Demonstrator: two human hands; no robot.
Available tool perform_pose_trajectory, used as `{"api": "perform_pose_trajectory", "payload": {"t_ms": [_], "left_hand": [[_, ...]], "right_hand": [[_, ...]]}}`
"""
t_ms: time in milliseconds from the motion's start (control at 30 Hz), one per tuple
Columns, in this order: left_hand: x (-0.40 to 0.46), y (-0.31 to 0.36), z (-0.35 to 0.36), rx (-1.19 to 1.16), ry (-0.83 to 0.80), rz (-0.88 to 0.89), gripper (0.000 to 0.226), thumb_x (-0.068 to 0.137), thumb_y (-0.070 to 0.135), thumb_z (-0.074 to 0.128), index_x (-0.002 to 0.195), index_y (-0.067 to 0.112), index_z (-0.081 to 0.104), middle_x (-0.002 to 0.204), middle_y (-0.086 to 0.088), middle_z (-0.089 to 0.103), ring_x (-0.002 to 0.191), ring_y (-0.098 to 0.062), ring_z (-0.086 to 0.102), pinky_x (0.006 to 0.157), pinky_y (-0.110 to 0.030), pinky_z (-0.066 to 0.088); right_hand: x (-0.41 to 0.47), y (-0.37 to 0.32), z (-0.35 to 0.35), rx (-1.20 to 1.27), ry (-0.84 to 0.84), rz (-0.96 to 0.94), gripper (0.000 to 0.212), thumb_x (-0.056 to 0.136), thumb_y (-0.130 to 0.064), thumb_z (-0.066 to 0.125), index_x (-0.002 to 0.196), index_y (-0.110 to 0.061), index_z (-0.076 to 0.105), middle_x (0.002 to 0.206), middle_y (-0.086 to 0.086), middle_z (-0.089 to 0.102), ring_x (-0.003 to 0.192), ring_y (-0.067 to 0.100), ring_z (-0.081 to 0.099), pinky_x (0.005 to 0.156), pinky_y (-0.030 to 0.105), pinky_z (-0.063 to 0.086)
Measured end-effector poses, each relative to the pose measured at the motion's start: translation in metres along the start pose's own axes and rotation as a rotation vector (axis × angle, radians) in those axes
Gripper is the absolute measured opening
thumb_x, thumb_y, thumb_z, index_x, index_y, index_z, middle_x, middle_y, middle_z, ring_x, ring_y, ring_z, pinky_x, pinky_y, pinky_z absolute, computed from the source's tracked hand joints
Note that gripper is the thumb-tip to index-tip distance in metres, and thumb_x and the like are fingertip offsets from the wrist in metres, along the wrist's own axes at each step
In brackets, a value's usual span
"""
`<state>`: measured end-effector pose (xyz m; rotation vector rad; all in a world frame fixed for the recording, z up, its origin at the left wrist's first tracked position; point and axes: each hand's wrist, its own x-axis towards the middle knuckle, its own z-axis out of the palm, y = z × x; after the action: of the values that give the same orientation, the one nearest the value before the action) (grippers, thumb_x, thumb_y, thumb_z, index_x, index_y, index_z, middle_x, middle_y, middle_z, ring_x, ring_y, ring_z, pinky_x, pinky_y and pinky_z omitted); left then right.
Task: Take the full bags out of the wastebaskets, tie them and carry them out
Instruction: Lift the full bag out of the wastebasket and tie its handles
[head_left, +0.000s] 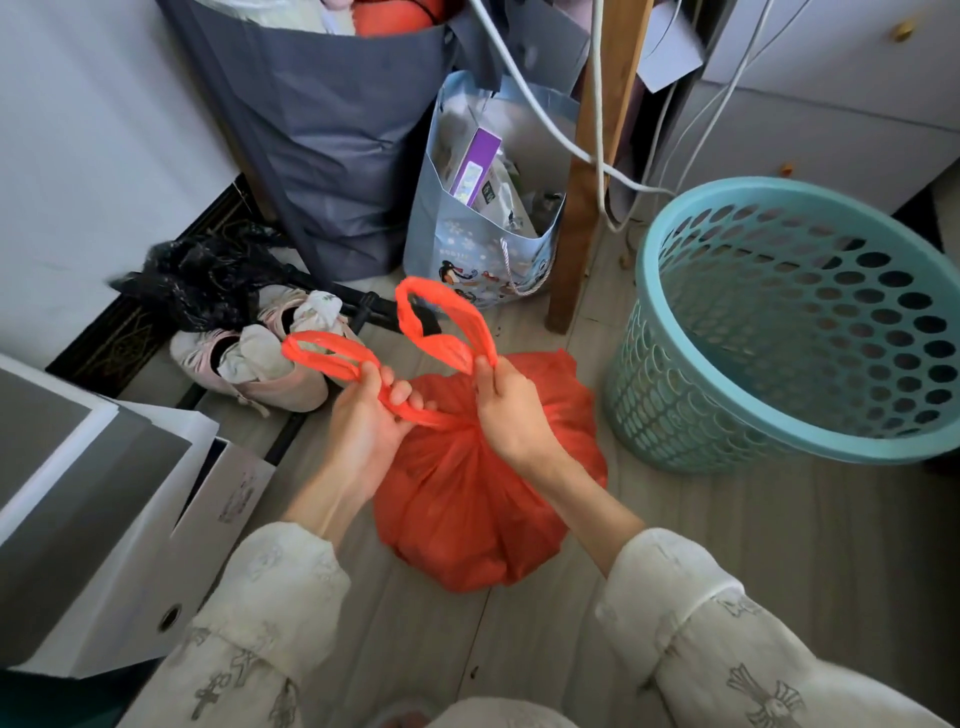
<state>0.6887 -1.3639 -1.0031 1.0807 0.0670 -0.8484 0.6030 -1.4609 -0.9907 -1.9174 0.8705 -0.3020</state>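
A full red plastic bag (483, 499) sits on the wooden floor in front of me, its neck gathered and crossed at the top. My left hand (371, 415) grips the bag's left handle loop (324, 353). My right hand (511, 410) pinches the base of the right handle loop (441, 327), which stands up above it. To the right of the bag stands a teal perforated wastebasket (789, 322), tilted toward me, with no bag in it.
A pale blue gift bag (483, 244) full of boxes and a tall grey fabric bag (332, 130) stand behind. Pink shoes (265, 364) and a black bag (202, 275) lie at the left. White boxes (104, 509) sit at my left. A wooden leg (587, 182) with cables rises behind.
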Motion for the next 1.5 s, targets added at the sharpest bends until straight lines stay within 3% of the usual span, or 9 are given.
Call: {"api": "perform_pose_trajectory", "payload": {"t_ms": [133,367,500,600,800,967,1133,1233,1500], "left_hand": [[0.003,0.017,0.006,0.297,-0.072,0.182,0.033,0.099,0.023,0.028,0.071,0.018,0.044,0.049,0.013,0.057,0.054,0.001,0.058,0.078,-0.03,0.044],[0.015,0.048,0.024,0.815,-0.088,0.388,0.036,0.098,0.02,0.034,0.068,0.021,0.053,0.069,0.005,0.052,0.052,0.01,0.051,0.06,-0.006,0.038],[0.023,0.059,0.038,0.898,-0.141,0.404,0.036,0.098,0.021,0.034,0.066,0.022,0.051,0.069,0.005,0.051,0.053,0.011,0.05,0.059,-0.003,0.038],[0.024,0.057,0.041,0.921,-0.153,0.357,0.035,0.098,0.023,0.032,0.071,0.018,0.054,0.073,0.001,0.055,0.063,0.006,0.055,0.064,-0.008,0.042],[0.013,0.028,0.005,1.13,-0.229,0.342,0.014,0.094,0.031,0.039,0.102,0.021,0.045,0.088,0.006,0.053,0.093,-0.014,0.053,0.091,-0.029,0.039],[-0.001,0.008,-0.007,1.369,-0.348,0.307,0.076,0.069,0.042,0.071,0.133,0.03,0.032,0.105,0.002,0.045,0.096,-0.012,0.052,0.091,-0.027,0.039],[0.002,0.02,-0.011,1.499,-0.392,0.454,0.013,0.086,0.027,0.056,0.095,0.022,0.064,0.084,0.001,0.065,0.081,-0.011,0.059,0.079,-0.031,0.043],[-0.002,0.03,-0.003,1.393,-0.388,0.465,0.017,0.085,0.031,0.047,0.075,0.032,0.061,0.055,0.008,0.057,0.056,-0.004,0.053,0.062,-0.025,0.041],[-0.015,0.038,0.005,1.141,-0.671,0.153,0.019,0.085,0.034,0.055,0.075,0.024,0.067,0.067,0.009,0.06,0.062,0.0,0.049,0.061,-0.013,0.035]], "right_hand": [[0.01,-0.002,-0.003,-0.171,-0.109,0.107,0.038,0.1,-0.023,0.028,0.108,0.007,0.051,0.118,0.033,0.057,0.112,0.047,0.05,0.085,0.041,0.035],[0.01,-0.013,-0.001,-0.404,-0.42,0.057,0.045,0.087,-0.018,0.042,0.132,-0.011,0.04,0.126,0.024,0.056,0.118,0.037,0.051,0.093,0.034,0.041],[0.001,-0.014,-0.001,-0.487,-0.473,-0.125,0.026,0.087,-0.03,0.054,0.102,-0.009,0.053,0.117,0.021,0.061,0.11,0.038,0.056,0.086,0.035,0.042],[0.001,-0.013,-0.003,-0.505,-0.482,-0.161,0.042,0.095,-0.04,0.042,0.059,-0.018,0.034,0.108,0.027,0.063,0.104,0.041,0.057,0.08,0.037,0.04],[0.008,0.001,-0.017,-0.291,-0.444,-0.056,0.049,0.097,-0.041,0.033,0.062,-0.013,0.053,0.077,0.013,0.064,0.081,0.025,0.059,0.075,0.026,0.039],[0.017,0.005,-0.018,-0.016,-0.401,0.121,0.051,0.097,-0.04,0.031,0.055,-0.018,0.05,0.055,-0.003,0.049,0.049,0.008,0.044,0.052,0.018,0.036],[0.025,0.014,-0.023,0.03,-0.401,0.132,0.049,0.099,-0.03,0.035,0.06,-0.007,0.054,0.032,-0.003,0.053,0.034,0.007,0.049,0.047,0.021,0.043],[0.031,0.013,-0.03,0.033,-0.428,0.021,0.043,0.097,-0.028,0.042,0.06,-0.017,0.061,0.04,-0.009,0.059,0.051,0.006,0.055,0.06,0.015,0.044],[0.032,0.03,-0.042,0.273,-0.424,0.111,0.034,0.098,-0.022,0.041,0.071,-0.016,0.061,0.043,-0.009,0.061,0.047,-0.005,0.054,0.051,0.006,0.036]]}}
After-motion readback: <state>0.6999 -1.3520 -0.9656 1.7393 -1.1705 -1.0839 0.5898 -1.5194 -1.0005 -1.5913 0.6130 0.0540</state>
